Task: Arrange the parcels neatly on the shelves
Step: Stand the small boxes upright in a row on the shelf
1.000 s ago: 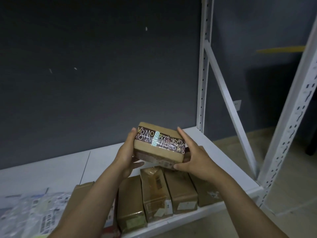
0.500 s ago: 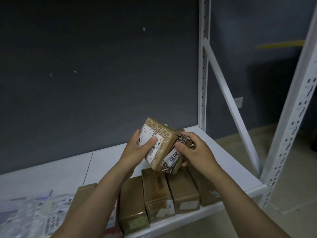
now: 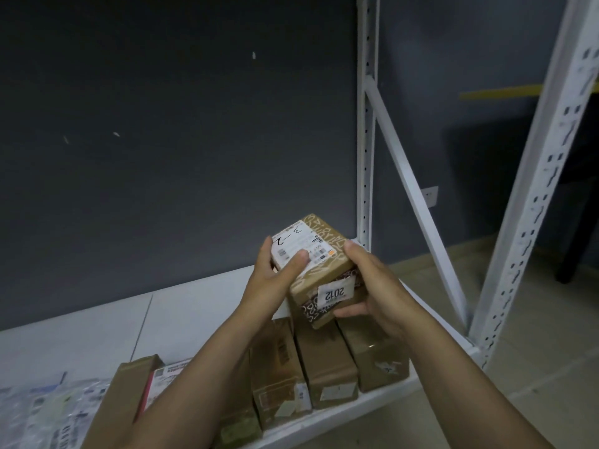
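One small brown cardboard parcel (image 3: 327, 270), bound with dark patterned tape; a white shipping label on its upper face, and a small white tag reading 2012 (upside down to the camera) on its near face. Location: held tilted in the air above the right part of the white shelf board (image 3: 194, 312), over a row of boxes and touching none of them.

Two bare hands, both on the parcel. Left hand (image 3: 275, 283): fingers curled round the left edge, thumb pressed flat on the shipping label. Right hand (image 3: 376, 286): fingers wrapped over the right side, thumb tucked under the near lower edge.

Three plain brown cardboard boxes (image 3: 324, 361), standing side by side at the shelf's front edge, directly below the hands; a further one to their left is mostly hidden behind the left forearm.

One larger brown cardboard carton (image 3: 129, 396), further left, with a red-edged white-labelled packet (image 3: 165, 377) just beside it.

Several clear plastic mailer bags (image 3: 39, 413), lying flat at the far left.

Two white slotted steel uprights (image 3: 366, 124), joined by a white diagonal brace (image 3: 411, 189), on the right. Dark grey wall (image 3: 162, 124) behind; beige floor (image 3: 518, 319) beyond the rack.
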The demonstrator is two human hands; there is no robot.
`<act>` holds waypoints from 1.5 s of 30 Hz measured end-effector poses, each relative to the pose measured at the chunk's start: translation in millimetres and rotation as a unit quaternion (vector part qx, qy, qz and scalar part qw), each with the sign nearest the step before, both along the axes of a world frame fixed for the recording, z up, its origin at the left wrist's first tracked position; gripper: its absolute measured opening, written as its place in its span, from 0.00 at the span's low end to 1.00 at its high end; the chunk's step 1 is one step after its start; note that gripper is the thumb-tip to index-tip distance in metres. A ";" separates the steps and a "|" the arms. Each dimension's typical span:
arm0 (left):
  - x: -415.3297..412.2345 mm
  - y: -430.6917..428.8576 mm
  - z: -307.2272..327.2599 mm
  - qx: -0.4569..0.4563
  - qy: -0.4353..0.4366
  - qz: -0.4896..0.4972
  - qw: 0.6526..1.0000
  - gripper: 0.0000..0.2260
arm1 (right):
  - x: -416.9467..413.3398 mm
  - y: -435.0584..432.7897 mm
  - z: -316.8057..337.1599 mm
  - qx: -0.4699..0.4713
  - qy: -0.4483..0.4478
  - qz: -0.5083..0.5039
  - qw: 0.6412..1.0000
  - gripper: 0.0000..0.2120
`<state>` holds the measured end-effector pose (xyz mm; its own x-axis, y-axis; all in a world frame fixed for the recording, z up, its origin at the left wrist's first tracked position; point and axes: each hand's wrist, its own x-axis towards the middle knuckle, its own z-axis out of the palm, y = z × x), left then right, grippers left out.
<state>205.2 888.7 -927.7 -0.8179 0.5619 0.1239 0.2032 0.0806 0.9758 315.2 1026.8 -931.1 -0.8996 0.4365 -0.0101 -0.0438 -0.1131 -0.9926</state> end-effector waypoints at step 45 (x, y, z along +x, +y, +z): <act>14.4 105.3 -82.0 -0.397 0.317 -0.158 0.847 0.33 | 70.2 127.8 -91.7 0.326 0.000 -0.327 0.887 0.33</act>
<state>219.6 994.0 -1009.7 -0.5220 0.8521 -0.0387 0.7994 0.5046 0.3260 385.5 1154.7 -1022.8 -0.4526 0.7781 0.4356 0.1110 0.5339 -0.8382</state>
